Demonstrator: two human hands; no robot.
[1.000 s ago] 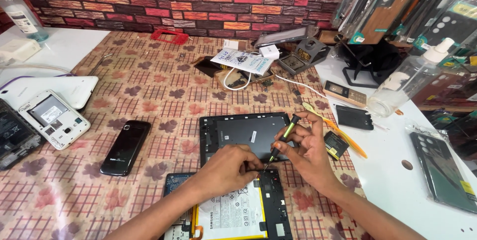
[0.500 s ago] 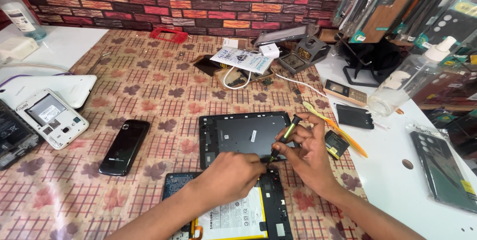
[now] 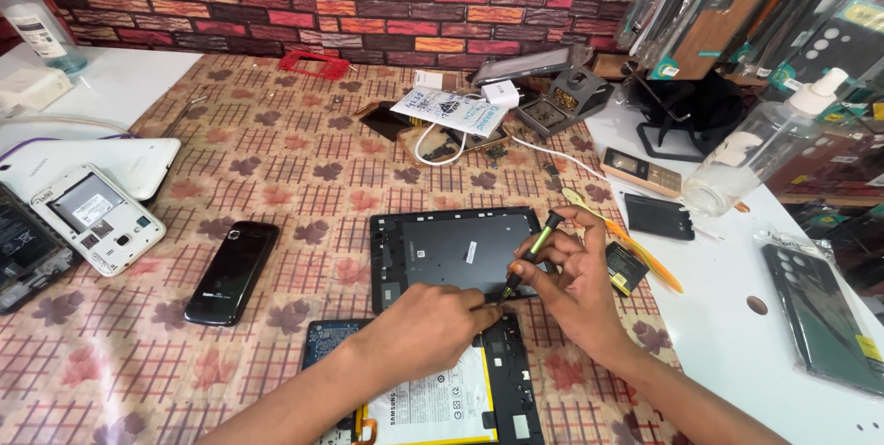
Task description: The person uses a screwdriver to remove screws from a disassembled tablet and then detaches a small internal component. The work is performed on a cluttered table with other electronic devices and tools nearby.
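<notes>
Since half a second ago, both hands have barely shifted: they stay bunched together over the near edge of the black tablet back cover point(image 3: 456, 256), and the screwdriver keeps its slant.

The right hand point(image 3: 573, 286) pinches the green-handled screwdriver point(image 3: 527, 261) between thumb and curled fingers, the handle end pointing up and away, the tip angled down toward the seam between the cover and the opened tablet point(image 3: 460, 390). The left hand point(image 3: 433, 330) is loosely closed, knuckles up, its fingertips pressed down at the same spot just beside the screwdriver tip; what it pinches there, if anything, is too small to tell. The two hands touch or nearly touch at the fingertips.

The opened tablet lies nearest the person on the patterned bench point(image 3: 276, 159), its white battery and black frame showing, partly under the left forearm. The back cover lies flat just beyond it. A black phone point(image 3: 230, 272) rests to the left, well apart from the hands, and a white phone with its back off point(image 3: 97, 219) sits further left.
</notes>
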